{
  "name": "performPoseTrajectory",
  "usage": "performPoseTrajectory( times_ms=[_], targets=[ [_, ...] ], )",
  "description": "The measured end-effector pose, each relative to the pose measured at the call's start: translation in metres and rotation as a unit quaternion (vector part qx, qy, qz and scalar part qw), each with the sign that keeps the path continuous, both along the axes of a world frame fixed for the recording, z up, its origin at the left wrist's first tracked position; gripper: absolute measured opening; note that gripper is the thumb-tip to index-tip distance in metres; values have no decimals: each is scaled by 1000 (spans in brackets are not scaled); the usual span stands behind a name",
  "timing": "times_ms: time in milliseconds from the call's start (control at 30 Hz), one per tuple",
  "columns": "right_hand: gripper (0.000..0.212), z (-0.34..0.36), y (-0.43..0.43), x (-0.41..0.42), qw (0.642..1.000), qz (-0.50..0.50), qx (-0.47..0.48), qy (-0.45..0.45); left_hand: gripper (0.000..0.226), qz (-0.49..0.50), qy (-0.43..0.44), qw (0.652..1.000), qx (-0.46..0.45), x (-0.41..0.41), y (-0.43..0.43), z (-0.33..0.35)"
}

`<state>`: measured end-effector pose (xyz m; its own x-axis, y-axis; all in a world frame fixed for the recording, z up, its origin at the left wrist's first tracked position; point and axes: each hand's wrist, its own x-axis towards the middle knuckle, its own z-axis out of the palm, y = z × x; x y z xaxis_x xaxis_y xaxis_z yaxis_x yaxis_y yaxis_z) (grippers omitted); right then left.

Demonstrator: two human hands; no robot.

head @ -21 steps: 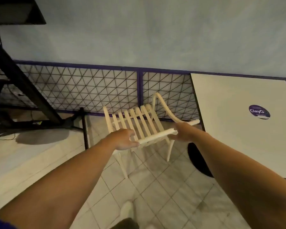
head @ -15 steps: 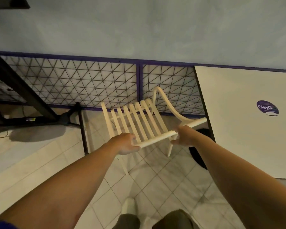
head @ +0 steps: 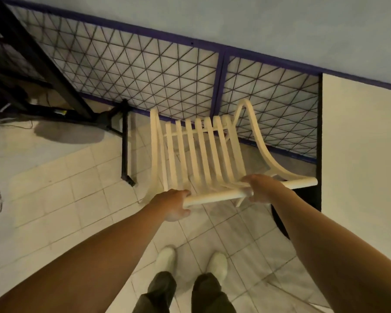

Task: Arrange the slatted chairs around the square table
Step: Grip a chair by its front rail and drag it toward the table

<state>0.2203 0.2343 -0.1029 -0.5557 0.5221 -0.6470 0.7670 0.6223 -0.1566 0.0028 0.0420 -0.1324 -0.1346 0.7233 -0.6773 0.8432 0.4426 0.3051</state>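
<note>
both hands (head: pixel 174 205) (head: pixel 261 187) grip chair (head: pixel 201 152) rail — beside table (head: pixel 361 154)

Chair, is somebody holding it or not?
Held: the left hand and right hand both grip the top rail of the chair. Whether it is lifted, cannot tell.

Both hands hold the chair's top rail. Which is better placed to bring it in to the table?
Right, probably. The right hand grips the top rail of the chair near the end closest to the table; the left hand grips the far end, so it would follow rather than lead.
</note>
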Motion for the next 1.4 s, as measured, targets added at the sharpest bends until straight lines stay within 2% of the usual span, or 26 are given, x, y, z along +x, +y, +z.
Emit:
performPoseTrajectory(
  times_ms=[167, 267, 500, 767, 933, 1400],
  targets=[
    [64, -19, 23, 1, 998, 38, -44, -39, 63, 17, 30, 999, 7, 10, 11, -11],
    [58, -23, 34, 4, 994, 62, -81, -39, 73, 12, 48, 999, -4, 12, 16, -13],
    [73, -19, 42, 11, 987, 124, -84, -63, 81, 13, 63, 998, 17, 12, 10, -15],
    [68, -14, 21, 8, 984, 162, -52, -44, 82, 12, 66, 997, 25, 2, -2, -18],
    [68, -20, -17, 2, 989, 128, -49, -46, 81, -19, 69, 997, 19, -26, -18, -18],
    [63, -29, -131, -42, 995, -74, -69, -15, 80, -191, 64, 979, 36, -120, -35, -8]
  ],
)
